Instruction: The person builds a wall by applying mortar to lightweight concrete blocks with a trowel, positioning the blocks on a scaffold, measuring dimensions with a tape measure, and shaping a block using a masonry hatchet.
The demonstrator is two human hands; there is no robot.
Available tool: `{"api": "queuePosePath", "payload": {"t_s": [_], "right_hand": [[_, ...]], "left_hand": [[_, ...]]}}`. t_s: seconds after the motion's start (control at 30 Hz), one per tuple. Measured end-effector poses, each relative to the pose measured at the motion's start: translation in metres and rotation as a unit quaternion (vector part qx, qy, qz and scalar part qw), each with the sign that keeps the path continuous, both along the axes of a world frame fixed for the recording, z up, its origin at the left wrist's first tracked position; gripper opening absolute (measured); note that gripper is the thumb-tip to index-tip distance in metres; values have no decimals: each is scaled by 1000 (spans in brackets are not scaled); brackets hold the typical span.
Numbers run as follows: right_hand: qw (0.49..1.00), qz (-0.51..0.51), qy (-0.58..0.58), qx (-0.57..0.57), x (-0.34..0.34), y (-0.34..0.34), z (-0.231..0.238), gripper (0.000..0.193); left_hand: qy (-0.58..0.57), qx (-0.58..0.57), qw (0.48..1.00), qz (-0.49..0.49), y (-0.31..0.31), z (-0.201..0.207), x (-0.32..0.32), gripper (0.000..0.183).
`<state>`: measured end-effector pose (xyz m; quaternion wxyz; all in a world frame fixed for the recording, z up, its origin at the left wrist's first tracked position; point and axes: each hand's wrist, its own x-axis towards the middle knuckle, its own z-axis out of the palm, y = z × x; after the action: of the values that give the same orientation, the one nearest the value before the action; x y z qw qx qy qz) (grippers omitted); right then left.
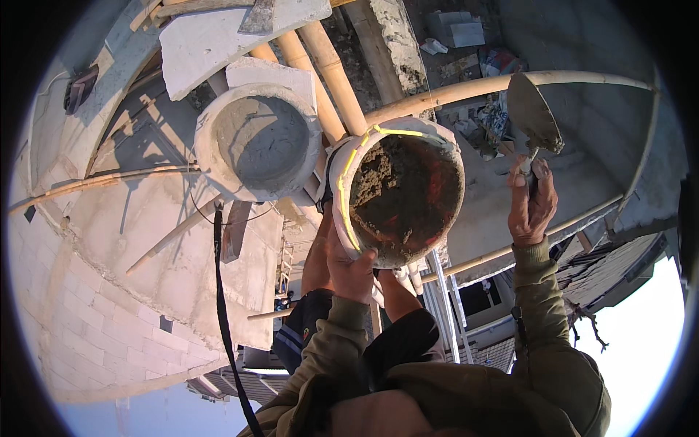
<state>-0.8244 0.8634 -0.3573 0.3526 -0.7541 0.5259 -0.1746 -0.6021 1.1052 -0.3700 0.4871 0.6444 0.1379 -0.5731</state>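
Observation:
My left hand (pixel 352 271) is closed on the near rim of a round bucket (pixel 397 256), with its thumb over the edge. Coarse brown mortar (pixel 375 175) clings to the bucket's inside, and a yellow strip runs along the left rim. Off to the right, my right hand (pixel 533 204) grips the handle of a trowel (pixel 530 109). Its pointed metal blade is turned up and away from me, with some mortar near the handle end. A second bucket (pixel 207 146), holding smooth grey wet cement (pixel 262 138), stands just left of the first.
Bamboo poles (pixel 331 73) run under and behind the buckets, and another long pole (pixel 495 86) crosses at the right. Pale block pieces (pixel 207 51) lie at the far left. A black strap (pixel 222 306) hangs at the left. Beneath me are a block wall (pixel 102 313) and a drop.

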Motion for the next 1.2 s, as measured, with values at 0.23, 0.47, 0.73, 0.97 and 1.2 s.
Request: {"api": "queuePosePath", "payload": {"t_s": [0.23,0.47,0.73,0.97,1.2], "right_hand": [[955,152,236,98,0,94,18,27],[913,230,322,97,-12,138,-56,32],[952,141,254,92,-37,151,-52,16],[960,124,-66,244,-43,197,-81,25],[860,5,-91,501,-39,206,-67,31]], "left_hand": [[-121,-70,989,-56,17,-15,-13,62],[-259,-165,941,-145,-14,-4,-41,70],[-433,-224,811,-323,2,13,-52,63],[-304,-197,880,-307,7,-2,-47,64],[-176,-122,954,-211,25,-42,-49,51]]}}
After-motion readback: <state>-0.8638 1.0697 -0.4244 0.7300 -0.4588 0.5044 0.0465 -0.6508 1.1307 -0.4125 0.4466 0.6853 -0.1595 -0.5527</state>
